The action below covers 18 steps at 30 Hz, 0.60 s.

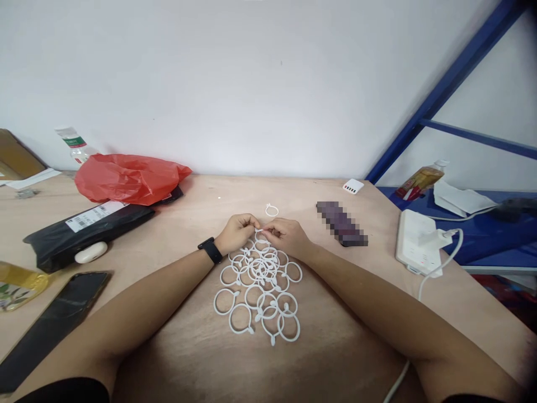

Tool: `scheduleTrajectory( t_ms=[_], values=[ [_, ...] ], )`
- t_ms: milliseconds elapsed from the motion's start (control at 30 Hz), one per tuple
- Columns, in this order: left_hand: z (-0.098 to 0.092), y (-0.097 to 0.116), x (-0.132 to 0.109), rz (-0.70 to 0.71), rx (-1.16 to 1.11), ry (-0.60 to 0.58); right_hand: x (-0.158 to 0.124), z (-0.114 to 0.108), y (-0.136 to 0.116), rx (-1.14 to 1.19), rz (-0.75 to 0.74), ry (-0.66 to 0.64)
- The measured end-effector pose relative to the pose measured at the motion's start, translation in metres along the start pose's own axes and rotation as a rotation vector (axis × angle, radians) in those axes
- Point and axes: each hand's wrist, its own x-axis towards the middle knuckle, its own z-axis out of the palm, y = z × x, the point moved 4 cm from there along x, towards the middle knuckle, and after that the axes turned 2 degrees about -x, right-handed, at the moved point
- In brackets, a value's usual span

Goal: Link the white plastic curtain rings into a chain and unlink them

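Observation:
My left hand (237,232), with a black watch on its wrist, pinches a small white plastic curtain ring (259,230) between thumb and fingers. From the other side, the fingertips of my right hand (288,237) close on the same ring. Fingers cover much of it, so I cannot tell whether it is joined at its ends. Just below both hands lies a heap of white curtain rings (268,270), overlapping, several with a small oval tab. Beyond my fingers, one single ring (272,216) lies apart on the table.
Leftward are a red plastic bag (130,178), a black parcel (92,226), a white rounded case (91,252), a dark phone (86,291) and a bottle (19,285). To the right lie a blurred-out object (342,224) and a white power strip (417,240) with a cable.

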Motion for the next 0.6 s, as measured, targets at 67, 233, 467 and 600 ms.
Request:
scheduleTrajectory(
  t_ms=[67,233,467,600],
  values=[
    [-0.0006,0.0001,0.0004,0.016,-0.020,-0.011,0.0006,-0.0013,-0.0007,0.018,-0.001,0.014],
    [0.0002,0.0027,-0.0013,0.025,-0.120,-0.050,0.0003,-0.0070,0.0018,0.052,0.022,0.070],
    [-0.0017,0.0051,-0.0014,0.061,-0.071,-0.023,-0.0013,-0.0056,-0.0038,0.079,-0.063,0.041],
    [-0.0021,0.0047,-0.0006,0.078,-0.045,-0.030,-0.0010,-0.0021,-0.0055,0.058,-0.104,-0.006]
  ],
)
